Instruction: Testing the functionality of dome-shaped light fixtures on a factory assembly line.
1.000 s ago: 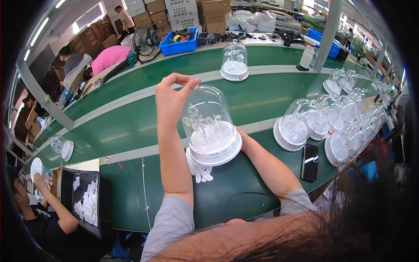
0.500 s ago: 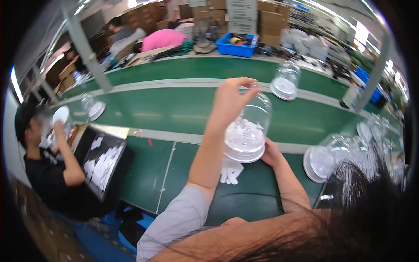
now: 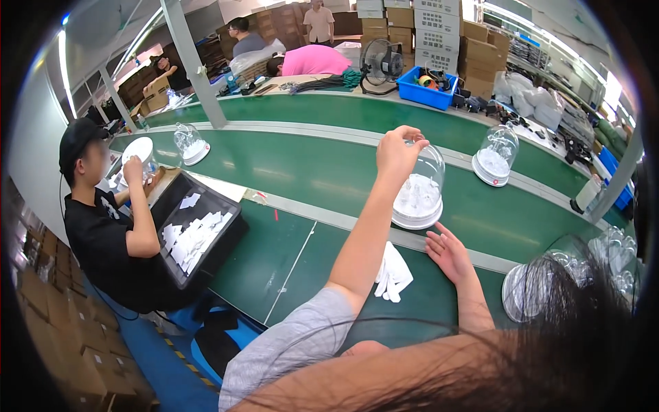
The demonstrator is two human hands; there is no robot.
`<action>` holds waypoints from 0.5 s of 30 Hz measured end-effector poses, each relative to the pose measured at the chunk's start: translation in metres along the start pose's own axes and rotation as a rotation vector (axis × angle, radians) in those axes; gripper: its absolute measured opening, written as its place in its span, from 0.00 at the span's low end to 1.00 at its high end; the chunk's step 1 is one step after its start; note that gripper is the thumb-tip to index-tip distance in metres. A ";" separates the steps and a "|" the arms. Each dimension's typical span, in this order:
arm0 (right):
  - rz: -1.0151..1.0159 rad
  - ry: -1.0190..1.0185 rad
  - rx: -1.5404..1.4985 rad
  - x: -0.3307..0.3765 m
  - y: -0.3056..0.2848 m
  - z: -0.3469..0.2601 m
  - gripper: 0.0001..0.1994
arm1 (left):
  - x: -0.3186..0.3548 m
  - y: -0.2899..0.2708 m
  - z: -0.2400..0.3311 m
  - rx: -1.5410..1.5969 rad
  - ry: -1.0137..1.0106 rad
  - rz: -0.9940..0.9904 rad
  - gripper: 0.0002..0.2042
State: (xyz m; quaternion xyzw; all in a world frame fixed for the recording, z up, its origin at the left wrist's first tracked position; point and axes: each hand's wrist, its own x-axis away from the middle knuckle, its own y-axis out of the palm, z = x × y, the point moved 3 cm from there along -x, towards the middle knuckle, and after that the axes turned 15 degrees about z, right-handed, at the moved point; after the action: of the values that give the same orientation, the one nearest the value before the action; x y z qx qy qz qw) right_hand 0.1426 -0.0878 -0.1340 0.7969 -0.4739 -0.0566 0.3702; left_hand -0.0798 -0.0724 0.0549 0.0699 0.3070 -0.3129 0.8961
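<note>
My left hand [image 3: 400,156] is closed on the top of a clear dome jar [image 3: 431,172], which has a round white base and clear and white contents that I cannot make out. The jar is upright at the near rail of the green conveyor; whether its base touches down is hard to tell. Just below and to the right, my right hand [image 3: 449,254] is open, palm up with the fingers spread, apart from the base. Between my forearms, a pair of white gloves [image 3: 393,276] lies on the green bench [image 3: 274,247].
Another dome jar [image 3: 494,158] stands farther along the belt, and one [image 3: 191,144] to the left. Several more domes [image 3: 525,292] crowd the right. A black bin [image 3: 237,230] of white pieces sits by a co-worker [image 3: 103,206] handling a white round base. Behind is a blue crate [image 3: 427,87].
The dome jar has moved away from me, from over the bench to the conveyor's near side. My right hand has let go of its base and opened. The head view has shifted left.
</note>
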 end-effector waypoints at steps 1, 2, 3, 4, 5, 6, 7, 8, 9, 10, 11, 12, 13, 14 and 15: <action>-0.046 -0.019 -0.012 0.001 0.001 0.000 0.30 | -0.001 0.002 -0.005 -0.030 -0.015 0.028 0.12; -0.091 -0.039 -0.024 0.003 0.005 -0.003 0.30 | -0.001 0.005 -0.010 -0.060 -0.030 0.057 0.12; -0.095 -0.037 -0.024 0.005 0.008 -0.004 0.30 | -0.001 0.007 -0.014 -0.063 -0.029 0.060 0.12; -0.060 -0.030 -0.024 0.007 0.012 -0.005 0.28 | -0.001 0.008 -0.018 -0.120 0.002 0.098 0.11; -0.026 -0.024 -0.024 0.008 0.015 -0.005 0.26 | -0.001 0.009 -0.021 -0.176 0.034 0.136 0.11; -0.032 -0.023 -0.023 0.007 0.014 -0.004 0.26 | -0.001 0.009 -0.025 -0.179 0.036 0.141 0.11; -0.010 -0.026 -0.018 0.004 0.010 -0.001 0.19 | -0.001 0.009 -0.028 -0.227 0.076 0.154 0.11; 0.020 -0.033 -0.016 0.002 0.004 0.000 0.12 | 0.000 0.010 -0.025 -0.270 0.115 0.159 0.11; 0.019 -0.036 -0.015 -0.002 -0.003 0.002 0.12 | 0.001 0.014 -0.022 -0.268 0.118 0.159 0.11; -0.062 -0.053 -0.020 -0.006 -0.008 0.002 0.08 | 0.004 0.017 -0.014 -0.220 0.248 0.205 0.12; -0.145 -0.066 -0.026 -0.009 -0.009 0.002 0.09 | 0.008 0.020 -0.004 -0.175 0.377 0.250 0.12; -0.151 -0.064 -0.026 -0.008 -0.005 0.002 0.09 | 0.013 0.023 0.003 -0.150 0.420 0.213 0.13; -0.128 -0.057 0.010 -0.006 -0.002 0.000 0.11 | 0.021 0.029 0.013 -0.100 0.467 0.183 0.12; -0.105 -0.053 0.047 -0.002 0.001 -0.002 0.14 | 0.031 0.037 0.025 -0.047 0.514 0.152 0.11; -0.104 -0.058 0.048 0.001 0.003 -0.004 0.14 | 0.046 0.047 0.037 0.018 0.571 0.101 0.09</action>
State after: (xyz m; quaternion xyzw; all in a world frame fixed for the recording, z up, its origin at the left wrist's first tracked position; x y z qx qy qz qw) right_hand 0.1428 -0.0870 -0.1287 0.8272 -0.4436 -0.0872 0.3337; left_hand -0.0043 -0.0701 0.0543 0.1784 0.5401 -0.2383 0.7872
